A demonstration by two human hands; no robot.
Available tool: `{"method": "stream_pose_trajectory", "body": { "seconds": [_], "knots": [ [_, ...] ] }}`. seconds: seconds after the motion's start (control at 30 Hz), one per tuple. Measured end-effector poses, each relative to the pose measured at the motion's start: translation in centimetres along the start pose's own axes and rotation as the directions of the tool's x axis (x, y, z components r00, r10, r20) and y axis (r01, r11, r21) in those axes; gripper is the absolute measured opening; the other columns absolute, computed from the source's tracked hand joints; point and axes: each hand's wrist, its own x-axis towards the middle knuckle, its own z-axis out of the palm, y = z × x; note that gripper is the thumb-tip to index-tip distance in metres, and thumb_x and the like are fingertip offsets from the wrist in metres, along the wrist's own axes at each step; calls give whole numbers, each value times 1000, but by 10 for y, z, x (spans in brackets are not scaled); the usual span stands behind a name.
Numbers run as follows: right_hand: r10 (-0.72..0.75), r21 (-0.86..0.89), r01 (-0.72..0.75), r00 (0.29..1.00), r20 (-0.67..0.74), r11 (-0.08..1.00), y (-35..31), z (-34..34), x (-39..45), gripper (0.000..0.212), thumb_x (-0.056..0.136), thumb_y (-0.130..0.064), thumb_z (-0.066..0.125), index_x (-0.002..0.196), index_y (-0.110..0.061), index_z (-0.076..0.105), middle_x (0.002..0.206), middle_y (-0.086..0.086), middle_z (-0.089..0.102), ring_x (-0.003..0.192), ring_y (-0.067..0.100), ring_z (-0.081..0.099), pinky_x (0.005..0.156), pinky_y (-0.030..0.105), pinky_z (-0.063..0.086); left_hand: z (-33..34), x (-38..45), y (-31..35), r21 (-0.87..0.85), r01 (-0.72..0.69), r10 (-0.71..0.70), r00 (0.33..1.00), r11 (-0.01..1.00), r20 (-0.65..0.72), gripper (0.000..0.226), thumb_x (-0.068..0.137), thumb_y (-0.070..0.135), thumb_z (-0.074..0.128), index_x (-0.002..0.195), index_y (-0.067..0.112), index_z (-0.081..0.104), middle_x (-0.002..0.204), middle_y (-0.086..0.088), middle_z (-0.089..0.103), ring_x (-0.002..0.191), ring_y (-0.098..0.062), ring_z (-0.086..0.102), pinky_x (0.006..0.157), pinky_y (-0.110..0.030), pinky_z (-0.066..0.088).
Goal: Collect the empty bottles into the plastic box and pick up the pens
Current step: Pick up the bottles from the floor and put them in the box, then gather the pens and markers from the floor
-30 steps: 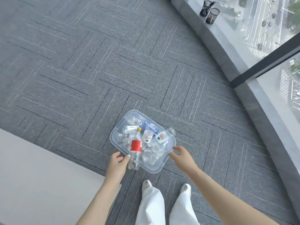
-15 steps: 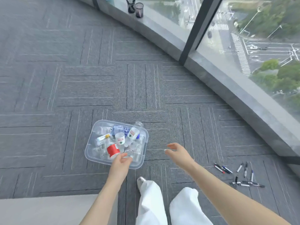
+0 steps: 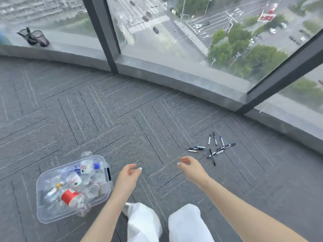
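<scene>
Bare carpet (image 3: 139, 119) lies open between the left hand (image 3: 128, 175) and the right hand (image 3: 191, 169), and on across the middle to the far window ledge (image 3: 174, 79). At near left the plastic box (image 3: 104, 196), heaped with bottles (image 3: 71, 196), blocks that side just beside the left hand. Right of the right hand the pens (image 3: 212, 147) lie scattered and crossing on the floor, with clear carpet all round them. Both hands hang loose with nothing in them. The white trouser legs (image 3: 145, 222) fill the nearest ground below the hands.
</scene>
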Motion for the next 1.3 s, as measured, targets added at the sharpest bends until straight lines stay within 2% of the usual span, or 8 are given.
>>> {"method": "stream_pose_trajectory", "body": {
  "seconds": [0.1,0.27,0.4,0.67,0.9,1.17,1.23,1.3],
  "knots": [
    [43,40,-42,999,-29,998,48,-46,3,38,91,-28,55,126,-14,53,132,1,54,120,17,51,102,35,41,65,-11,14,71,-28,24,998,997,58,32,91,27,56,120,16,53,109,-1,58,99,-16,54,84,-27,36],
    [143,123,-135,988,-61,983,129,-112,8,38,93,-28,53,129,-14,51,133,-1,52,102,10,48,89,27,39,171,-26,23,148,-60,25,975,987,223,29,88,26,59,116,18,54,106,1,63,97,-16,57,85,-28,39],
    [224,165,-208,971,-83,964,179,-150,18,40,93,-29,52,131,-14,49,135,0,51,118,17,50,95,31,40,226,-27,33,237,-101,23,950,966,312,35,88,27,58,121,15,53,92,13,59,89,-13,57,81,-25,38],
    [294,234,-266,951,-95,935,222,-202,71,38,94,-27,52,129,-12,50,132,2,54,119,18,51,95,30,38,290,19,69,418,-205,58,939,885,338,36,91,25,54,126,15,50,124,0,57,100,-9,50,85,-23,34],
    [257,242,-217,955,-148,946,261,-226,191,37,93,-27,52,128,-14,50,129,0,55,113,18,55,97,35,44,370,114,65,500,-293,86,915,815,395,37,92,29,52,128,19,48,127,4,56,101,-5,47,85,-22,34],
    [129,48,-122,971,-201,991,360,-220,379,34,94,-27,50,127,-19,50,133,-5,53,115,13,54,95,31,43,496,279,7,542,-388,174,898,745,403,32,92,28,52,124,24,51,119,10,57,96,-8,56,79,-22,39],
    [108,-1,-112,960,-260,994,390,-219,425,34,94,-25,48,127,-20,49,133,-6,49,99,12,58,86,32,46,525,321,-10,540,-430,213,883,724,418,31,93,24,50,124,25,51,115,12,56,89,-7,53,76,-21,40],
    [68,-119,-113,941,-331,986,417,-222,468,34,94,-20,47,129,-20,48,132,-4,46,75,10,55,72,30,45,549,364,-25,582,-528,279,840,618,465,33,94,15,43,125,25,50,112,14,50,92,-6,49,82,-20,40]
  ]
}}
